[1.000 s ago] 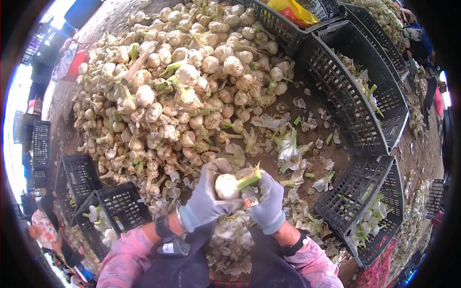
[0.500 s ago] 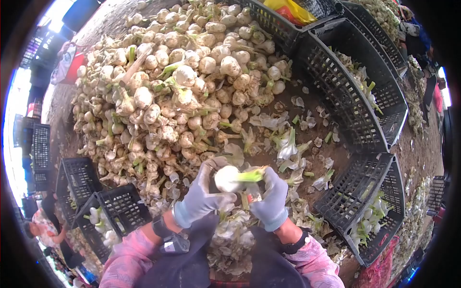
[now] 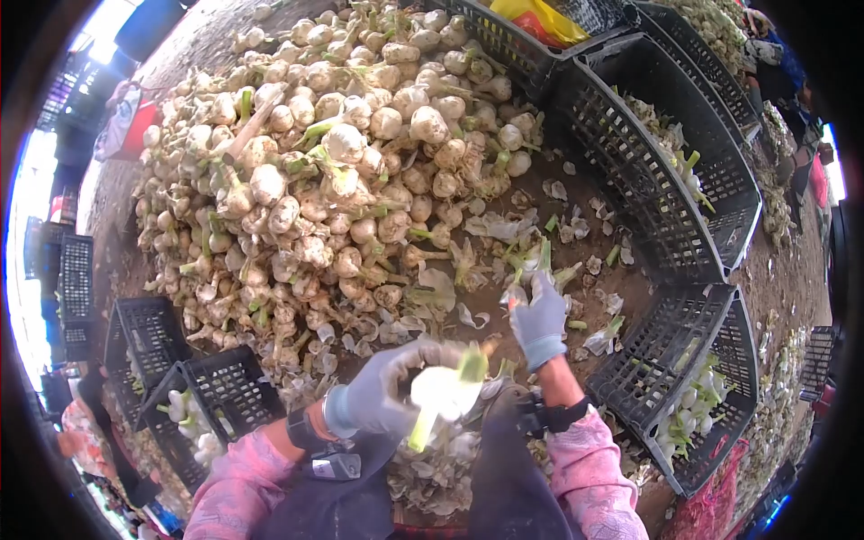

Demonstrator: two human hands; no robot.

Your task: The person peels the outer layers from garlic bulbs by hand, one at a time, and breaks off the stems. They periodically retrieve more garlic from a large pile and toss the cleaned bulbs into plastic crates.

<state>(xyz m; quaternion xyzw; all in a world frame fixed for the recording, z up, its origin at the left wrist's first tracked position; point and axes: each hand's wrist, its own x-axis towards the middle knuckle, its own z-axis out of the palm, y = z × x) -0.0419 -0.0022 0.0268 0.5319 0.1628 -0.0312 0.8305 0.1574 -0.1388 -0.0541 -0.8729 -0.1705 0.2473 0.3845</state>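
- Left hand [image 3: 378, 389]: fingers curled around a bulb [image 3: 441, 392] with green stem, held above the lap; palm turned inward.
- Right hand [image 3: 543, 322]: well apart from the left, partly closed at a small red-tipped object [image 3: 516, 297], blurred; firmness of grip could not be told. Arm reached forward, hand over loose peelings [image 3: 504, 227].
- Right crate [image 3: 670, 360]: white bulbs, green stems.
- Upper right crate [image 3: 643, 162]: bulbs and stems.
- Left crate [image 3: 236, 387]: trimmed bulbs beside it, in the adjoining compartment.
- Pile [image 3: 306, 180]: bulbs, ahead of the hands.
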